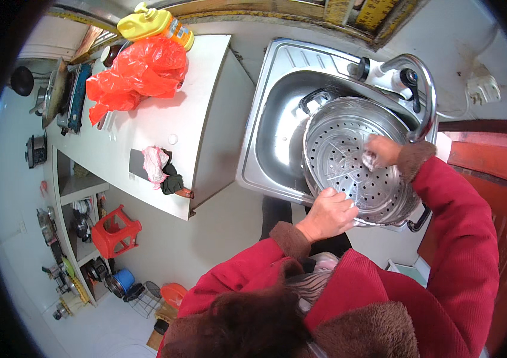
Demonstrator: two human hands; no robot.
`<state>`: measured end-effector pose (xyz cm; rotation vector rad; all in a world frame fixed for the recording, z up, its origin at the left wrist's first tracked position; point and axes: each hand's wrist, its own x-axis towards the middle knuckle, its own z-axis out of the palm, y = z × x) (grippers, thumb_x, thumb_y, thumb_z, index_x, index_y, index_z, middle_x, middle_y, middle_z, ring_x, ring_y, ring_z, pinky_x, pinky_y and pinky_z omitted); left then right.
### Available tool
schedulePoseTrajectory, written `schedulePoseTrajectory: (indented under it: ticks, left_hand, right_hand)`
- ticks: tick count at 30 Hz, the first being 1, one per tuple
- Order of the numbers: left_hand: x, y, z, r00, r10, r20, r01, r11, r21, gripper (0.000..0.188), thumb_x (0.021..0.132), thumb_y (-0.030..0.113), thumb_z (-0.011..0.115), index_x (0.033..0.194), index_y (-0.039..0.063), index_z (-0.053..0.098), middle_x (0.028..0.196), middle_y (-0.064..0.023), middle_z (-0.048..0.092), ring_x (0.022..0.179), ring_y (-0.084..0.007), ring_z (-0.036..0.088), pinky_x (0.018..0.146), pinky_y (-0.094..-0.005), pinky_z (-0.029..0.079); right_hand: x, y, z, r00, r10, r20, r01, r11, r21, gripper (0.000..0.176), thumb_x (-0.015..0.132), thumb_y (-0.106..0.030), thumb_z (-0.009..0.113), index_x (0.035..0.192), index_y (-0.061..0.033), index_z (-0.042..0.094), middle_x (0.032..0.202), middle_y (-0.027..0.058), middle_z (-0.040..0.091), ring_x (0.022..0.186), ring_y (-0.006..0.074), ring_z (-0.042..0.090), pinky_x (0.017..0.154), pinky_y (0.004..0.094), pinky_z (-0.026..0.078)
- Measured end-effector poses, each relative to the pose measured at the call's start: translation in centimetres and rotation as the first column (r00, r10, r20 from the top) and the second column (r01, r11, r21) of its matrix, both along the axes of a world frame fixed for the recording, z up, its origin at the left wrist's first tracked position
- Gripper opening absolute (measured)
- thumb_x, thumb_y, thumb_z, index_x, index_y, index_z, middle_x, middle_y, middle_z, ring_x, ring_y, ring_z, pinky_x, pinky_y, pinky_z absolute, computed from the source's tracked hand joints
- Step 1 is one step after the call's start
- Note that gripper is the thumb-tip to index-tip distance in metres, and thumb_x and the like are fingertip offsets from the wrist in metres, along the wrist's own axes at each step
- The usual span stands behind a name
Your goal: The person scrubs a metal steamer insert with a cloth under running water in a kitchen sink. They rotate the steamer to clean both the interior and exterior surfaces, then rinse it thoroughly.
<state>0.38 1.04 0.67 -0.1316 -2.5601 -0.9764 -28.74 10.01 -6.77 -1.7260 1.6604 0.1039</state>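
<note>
A large metal steamer pot (356, 117) with a perforated bottom rests tilted in the stainless steel sink (280, 116), its near side reaching over the sink's front rim. My left hand (328, 215) grips the pot's near rim, thumb on the inner side. Inside the pot, my right hand (383, 151) clutches a whitish scrubbing pad or cloth (370, 160) against the perforated surface. What the pad is made of cannot be told. One black pot handle (419, 219) sticks out at the near right; another handle (314, 99) shows at the far left.
A curved chrome faucet (430, 94) arches over the pot's right side. On the white counter (155, 129) at left lie a red plastic bag (141, 74), a yellow pump jug (159, 27) and crumpled cloths (159, 168). A red plastic stool (114, 232) stands on the floor.
</note>
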Motion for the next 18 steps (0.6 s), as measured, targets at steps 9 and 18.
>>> schedulePoseTrajectory:
  ticks: [9, 18]
  left_hand:
    - [0.1, -0.7, 0.3, 0.995, -0.092, 0.034, 0.095, 0.991, -0.096, 0.023, 0.067, 0.025, 0.075, 0.078, 0.014, 0.058, 0.073, 0.0011, 0.054, 0.072, -0.0204, 0.055, 0.067, -0.0368, 0.04]
    - [-1.0, -0.6, 2.0, 0.946, -0.222, 0.234, 0.267, 0.947, -0.179, 0.031, 0.081, 0.038, 0.068, 0.073, 0.008, 0.065, 0.067, -0.0096, 0.064, 0.068, -0.0305, 0.065, 0.066, -0.044, 0.046]
  right_hand:
    - [4.7, 13.5, 15.1, 0.437, -0.81, 0.39, 0.899, 0.389, -0.201, 0.034, 0.073, -0.006, 0.063, 0.106, 0.0021, 0.061, 0.09, 0.0138, 0.062, 0.084, 0.0214, 0.062, 0.078, 0.0329, 0.049]
    - [17.8, 18.6, 11.1, -0.006, -0.976, 0.218, 0.754, -0.148, -0.64, 0.027, 0.075, -0.004, 0.061, 0.1, 0.0048, 0.055, 0.101, 0.0178, 0.056, 0.094, 0.0333, 0.057, 0.088, 0.0394, 0.046]
